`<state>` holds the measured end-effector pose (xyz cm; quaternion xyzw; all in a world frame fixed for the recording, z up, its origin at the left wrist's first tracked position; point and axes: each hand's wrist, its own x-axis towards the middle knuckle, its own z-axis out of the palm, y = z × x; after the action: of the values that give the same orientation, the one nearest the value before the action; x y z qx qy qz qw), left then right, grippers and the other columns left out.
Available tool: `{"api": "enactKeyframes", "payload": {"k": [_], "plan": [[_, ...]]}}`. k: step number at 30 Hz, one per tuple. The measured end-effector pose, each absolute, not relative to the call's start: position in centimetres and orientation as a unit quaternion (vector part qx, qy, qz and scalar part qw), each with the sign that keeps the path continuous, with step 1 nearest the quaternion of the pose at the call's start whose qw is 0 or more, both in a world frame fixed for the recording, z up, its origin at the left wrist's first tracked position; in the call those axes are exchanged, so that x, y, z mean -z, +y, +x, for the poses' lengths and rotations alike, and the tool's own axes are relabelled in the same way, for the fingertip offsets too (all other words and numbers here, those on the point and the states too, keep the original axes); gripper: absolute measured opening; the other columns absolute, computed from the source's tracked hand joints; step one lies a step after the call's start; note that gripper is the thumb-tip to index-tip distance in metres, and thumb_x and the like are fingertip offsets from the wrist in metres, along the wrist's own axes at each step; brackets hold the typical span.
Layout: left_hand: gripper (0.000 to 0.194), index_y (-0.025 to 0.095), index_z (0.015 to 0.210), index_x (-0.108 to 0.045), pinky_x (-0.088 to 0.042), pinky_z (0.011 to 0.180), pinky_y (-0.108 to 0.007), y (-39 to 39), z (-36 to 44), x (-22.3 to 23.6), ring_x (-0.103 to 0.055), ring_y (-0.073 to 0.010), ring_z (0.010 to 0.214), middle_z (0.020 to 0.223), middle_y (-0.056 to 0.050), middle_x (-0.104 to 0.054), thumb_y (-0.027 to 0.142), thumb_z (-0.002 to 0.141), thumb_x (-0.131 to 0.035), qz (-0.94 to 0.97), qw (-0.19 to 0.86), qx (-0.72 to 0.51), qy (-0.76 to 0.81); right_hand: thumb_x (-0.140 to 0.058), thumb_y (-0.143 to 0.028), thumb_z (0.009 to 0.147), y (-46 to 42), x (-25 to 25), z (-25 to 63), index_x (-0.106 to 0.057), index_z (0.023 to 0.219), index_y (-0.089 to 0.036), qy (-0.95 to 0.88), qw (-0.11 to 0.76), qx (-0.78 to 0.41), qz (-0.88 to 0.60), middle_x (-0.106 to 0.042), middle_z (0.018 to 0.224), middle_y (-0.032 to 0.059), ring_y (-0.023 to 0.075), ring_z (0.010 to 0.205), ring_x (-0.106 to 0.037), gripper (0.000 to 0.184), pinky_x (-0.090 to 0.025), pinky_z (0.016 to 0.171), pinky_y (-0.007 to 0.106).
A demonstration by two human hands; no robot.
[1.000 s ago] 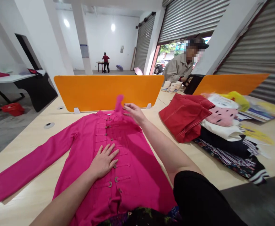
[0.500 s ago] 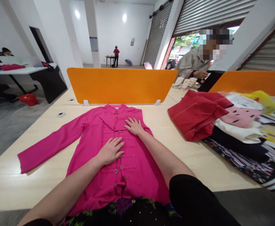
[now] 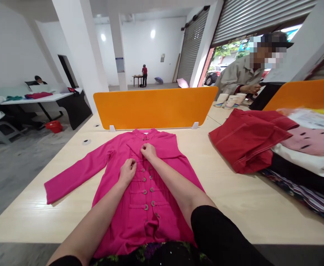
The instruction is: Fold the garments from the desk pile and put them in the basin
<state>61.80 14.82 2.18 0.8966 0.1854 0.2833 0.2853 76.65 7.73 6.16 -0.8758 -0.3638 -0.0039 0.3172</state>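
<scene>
A bright pink long-sleeved jacket (image 3: 114, 199) lies front side up on the table, its collar toward the orange divider. Round metal-looking buttons and cord loops run down its front. One sleeve stretches out to the left; the other is folded across the chest. My left hand (image 3: 128, 172) is closed, with fingertips pinched at the left side of the front opening. Higher up, my right hand (image 3: 148, 151) is closed in a pinch at the chest, by the folded sleeve. The exact bits of cloth between my fingertips are partly hidden.
An orange divider (image 3: 156, 109) stands behind the jacket. To the right, a red garment (image 3: 247, 140) lies against a stack of folded clothes (image 3: 309, 159). Paper cups (image 3: 234, 100) stand near a person (image 3: 236, 75) across the table. A cable hole (image 3: 86, 142) is at left.
Both hands have gone from lying flat on the jacket to closed, pinching fingers. More buttons show between my arms. The view has shifted, moving the scene rightward.
</scene>
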Motion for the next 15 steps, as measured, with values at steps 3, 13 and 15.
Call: {"api": "enactKeyframes", "payload": {"k": [3, 13, 15], "plan": [[0.011, 0.019, 0.083, -0.058, -0.048, 0.072, -0.029, 15.1, 61.9, -1.9, -0.061, -0.0164, 0.078, 0.083, -0.004, -0.064, 0.021, 0.083, -0.047, 0.880, 0.315, -0.299, 0.194, -0.055, -0.017, 0.080, 8.7, -5.7, 76.0, -0.070, 0.085, -0.020, -0.494, 0.348, 0.008, -0.797, -0.068, 0.110, 0.0059, 0.0179, 0.107, -0.059, 0.016, -0.043, 0.094, 0.027], [0.007, 0.020, 0.077, -0.055, -0.049, 0.065, -0.028, 15.7, 62.5, -1.1, -0.062, -0.0157, 0.066, 0.071, 0.000, -0.061, 0.022, 0.079, -0.049, 0.831, 0.385, -0.328, 0.231, -0.068, -0.043, 0.074, 8.7, -5.1, 78.4, -0.067, 0.076, -0.017, -0.248, 0.304, -0.005, -0.920, -0.068, 0.079, 0.0105, 0.0255, 0.083, -0.065, 0.026, -0.047, 0.072, 0.032], [0.006, 0.020, 0.075, -0.055, -0.049, 0.065, -0.028, 15.7, 62.5, -1.0, -0.061, -0.0155, 0.065, 0.069, 0.000, -0.060, 0.021, 0.078, -0.050, 0.826, 0.391, -0.333, 0.232, -0.067, -0.031, 0.074, 9.5, -5.2, 78.5, -0.065, 0.069, -0.018, -0.281, 0.309, -0.010, -0.908, -0.066, 0.070, 0.0066, 0.0230, 0.076, -0.064, 0.014, -0.046, 0.069, 0.030]]}}
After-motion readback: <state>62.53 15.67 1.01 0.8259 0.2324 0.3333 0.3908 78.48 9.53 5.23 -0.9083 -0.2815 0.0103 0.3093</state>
